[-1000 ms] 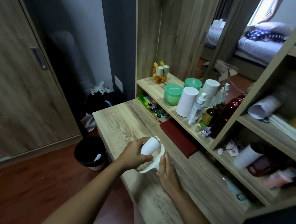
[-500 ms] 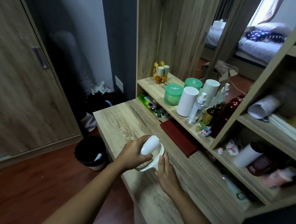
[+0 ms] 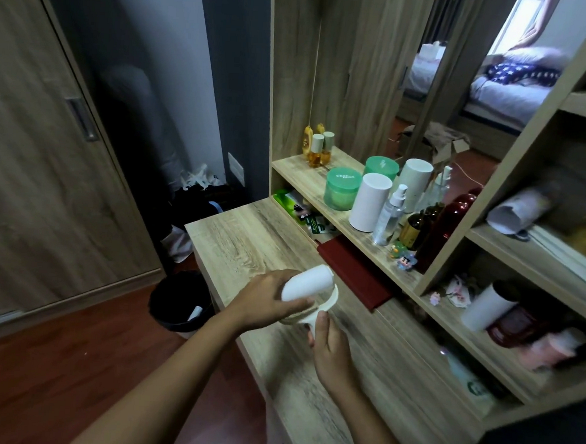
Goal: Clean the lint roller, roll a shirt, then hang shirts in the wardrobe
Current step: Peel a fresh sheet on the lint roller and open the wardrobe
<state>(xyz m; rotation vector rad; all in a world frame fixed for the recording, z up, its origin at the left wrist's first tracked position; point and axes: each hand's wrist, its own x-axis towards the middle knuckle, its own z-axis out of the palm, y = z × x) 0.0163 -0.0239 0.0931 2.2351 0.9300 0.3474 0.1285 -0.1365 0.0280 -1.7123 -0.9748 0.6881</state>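
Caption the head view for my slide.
Over the desk, left hand grips the lint roller; right hand holds its handle.

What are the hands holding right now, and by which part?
Both hold the lint roller: the left hand grips its white roll, and the right hand holds its handle.

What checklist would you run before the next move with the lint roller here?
1. Roll gripped: left hand wraps the white roll of the lint roller: ok.
2. Handle held: right hand grips the handle below the roll: ok.
3. Bin for the waste: black bin stands open on the floor left of the desk: ok.
4. Loose sheet edge found: cannot tell.
5. Shirt ready for rolling: none in view, cannot tell.
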